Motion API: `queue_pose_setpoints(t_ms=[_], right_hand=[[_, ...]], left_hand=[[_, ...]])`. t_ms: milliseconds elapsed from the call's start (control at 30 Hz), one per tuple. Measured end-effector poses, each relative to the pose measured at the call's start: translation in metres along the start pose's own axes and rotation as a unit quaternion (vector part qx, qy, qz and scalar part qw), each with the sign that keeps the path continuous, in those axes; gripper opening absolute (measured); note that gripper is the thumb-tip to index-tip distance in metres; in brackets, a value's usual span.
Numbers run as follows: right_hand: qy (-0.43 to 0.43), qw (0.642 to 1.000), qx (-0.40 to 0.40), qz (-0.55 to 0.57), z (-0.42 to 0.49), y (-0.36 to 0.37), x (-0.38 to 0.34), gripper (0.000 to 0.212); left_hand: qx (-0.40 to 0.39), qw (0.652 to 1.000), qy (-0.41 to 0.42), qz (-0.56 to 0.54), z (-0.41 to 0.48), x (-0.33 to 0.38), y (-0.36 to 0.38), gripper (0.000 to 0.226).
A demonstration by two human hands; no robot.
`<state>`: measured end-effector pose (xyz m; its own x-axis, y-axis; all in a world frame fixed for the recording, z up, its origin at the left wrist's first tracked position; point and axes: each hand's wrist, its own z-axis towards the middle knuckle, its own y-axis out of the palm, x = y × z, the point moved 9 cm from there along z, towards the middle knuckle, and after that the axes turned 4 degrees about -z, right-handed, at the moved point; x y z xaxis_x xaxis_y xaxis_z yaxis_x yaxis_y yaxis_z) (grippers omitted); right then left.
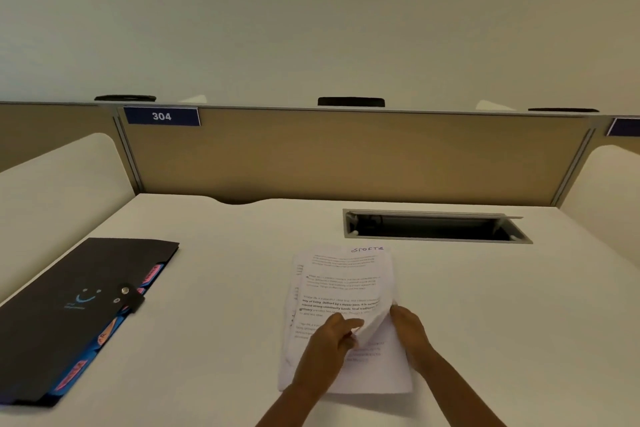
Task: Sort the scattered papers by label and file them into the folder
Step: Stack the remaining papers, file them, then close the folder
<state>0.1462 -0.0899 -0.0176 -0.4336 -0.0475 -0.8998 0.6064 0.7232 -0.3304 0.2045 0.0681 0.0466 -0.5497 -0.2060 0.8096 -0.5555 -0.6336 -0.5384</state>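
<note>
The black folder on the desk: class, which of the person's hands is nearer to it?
Left. The left hand pinches the lifted corner of the top sheet, on the side facing the black folder. The right hand holds the same corner from the far side, farther away.

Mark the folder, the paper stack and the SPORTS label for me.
folder [62, 315]: head view, on its black front cover.
paper stack [341, 282]: head view, on the top sheet's printed text.
SPORTS label [367, 249]: head view, on the handwritten word at the sheet's top edge.
</note>
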Motion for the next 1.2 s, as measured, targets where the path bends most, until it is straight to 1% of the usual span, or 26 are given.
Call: queue_pose_setpoints(t_ms=[67,100,167,233,267,300,333,367,400,433,467,500,533,600,667,733,800,867,933,967,1000,1067,1100,1133,1200], right_hand=[[0.019,0.998,-0.01,0.058,-0.003,0.001,0.0,0.052],[0.024,0.996,-0.02,0.079,-0.004,0.003,-0.001,0.054],[0.022,0.995,-0.037,0.094,-0.007,0.005,-0.005,0.049],[0.01,0.996,-0.046,0.082,-0.006,0.006,-0.007,0.034],[0.003,0.997,-0.048,0.066,-0.005,0.006,-0.006,0.028],[0.0,0.997,-0.051,0.053,-0.003,0.007,-0.003,0.029],[0.002,0.998,-0.052,0.043,-0.003,0.007,0.0,0.031],[0.001,0.998,-0.049,0.038,-0.003,0.007,0.001,0.03],[-0.006,0.999,-0.041,0.035,-0.004,0.005,0.0,0.027],[-0.013,0.999,-0.032,0.031,-0.005,0.003,0.0,0.025],[-0.023,0.999,-0.027,0.034,-0.006,0.001,-0.001,0.024],[-0.032,0.999,-0.024,0.035,-0.007,0.0,-0.002,0.023],[-0.044,0.998,-0.023,0.038,-0.009,-0.002,-0.002,0.022],[-0.062,0.997,-0.025,0.045,-0.014,-0.005,-0.006,0.022],[-0.061,0.995,-0.035,0.066,-0.019,-0.006,-0.008,0.021],[-0.054,0.993,-0.049,0.093,-0.023,-0.003,-0.008,0.021],[-0.056,0.991,-0.067,0.106,-0.027,0.002,-0.011,0.019],[-0.08,0.988,-0.087,0.1,-0.033,0.008,-0.021,0.021],[-0.107,0.986,-0.094,0.088,-0.036,0.011,-0.032,0.029],[-0.118,0.984,-0.095,0.095,-0.037,0.011,-0.038,0.028],[-0.125,0.981,-0.097,0.11,-0.038,0.012,-0.043,0.026],[-0.124,0.975,-0.104,0.155,-0.038,0.011,-0.05,0.033],[-0.12,0.971,-0.108,0.174,-0.038,0.01,-0.052,0.039],[-0.12,0.97,-0.111,0.179,-0.039,0.009,-0.056,0.042],[-0.135,0.973,-0.119,0.146,-0.041,0.01,-0.063,0.045]], left_hand=[[-0.018,1.0,-0.006,-0.012,-0.001,-0.001,0.005,0.031],[-0.032,0.999,-0.013,-0.015,-0.002,-0.002,0.007,0.03],[-0.063,0.998,-0.023,-0.017,-0.003,-0.002,0.013,0.028],[-0.079,0.997,-0.023,0.008,-0.005,-0.001,0.015,0.025],[-0.072,0.996,-0.026,0.033,-0.006,-0.002,0.012,0.029],[-0.048,0.997,-0.03,0.052,-0.007,-0.005,0.006,0.042],[-0.009,0.998,-0.034,0.059,-0.008,-0.011,-0.003,0.056],[0.031,0.997,-0.041,0.065,-0.008,-0.019,-0.013,0.063],[0.061,0.993,-0.052,0.084,-0.008,-0.03,-0.022,0.06],[0.08,0.986,-0.086,0.115,-0.008,-0.042,-0.031,0.054],[0.087,0.976,-0.142,0.138,-0.01,-0.058,-0.04,0.051],[0.095,0.966,-0.196,0.138,-0.014,-0.073,-0.048,0.054],[0.111,0.959,-0.235,0.114,-0.017,-0.084,-0.055,0.057],[0.149,0.952,-0.267,0.023,-0.02,-0.096,-0.065,0.062],[0.148,0.944,-0.286,-0.07,-0.018,-0.1,-0.068,0.065],[0.142,0.926,-0.312,-0.159,-0.015,-0.107,-0.064,0.068],[0.151,0.908,-0.324,-0.217,-0.013,-0.109,-0.065,0.074],[0.163,0.901,-0.333,-0.226,-0.012,-0.111,-0.066,0.077],[0.18,0.901,-0.348,-0.187,-0.011,-0.112,-0.073,0.075],[0.195,0.899,-0.354,-0.169,-0.01,-0.111,-0.078,0.074],[0.211,0.894,-0.353,-0.175,-0.01,-0.11,-0.084,0.075],[0.225,0.883,-0.328,-0.25,-0.006,-0.107,-0.091,0.077],[0.221,0.878,-0.306,-0.293,-0.003,-0.101,-0.093,0.071],[0.209,0.879,-0.28,-0.324,0.0,-0.093,-0.096,0.058],[0.174,0.899,-0.226,-0.332,0.007,-0.073,-0.1,0.032]])
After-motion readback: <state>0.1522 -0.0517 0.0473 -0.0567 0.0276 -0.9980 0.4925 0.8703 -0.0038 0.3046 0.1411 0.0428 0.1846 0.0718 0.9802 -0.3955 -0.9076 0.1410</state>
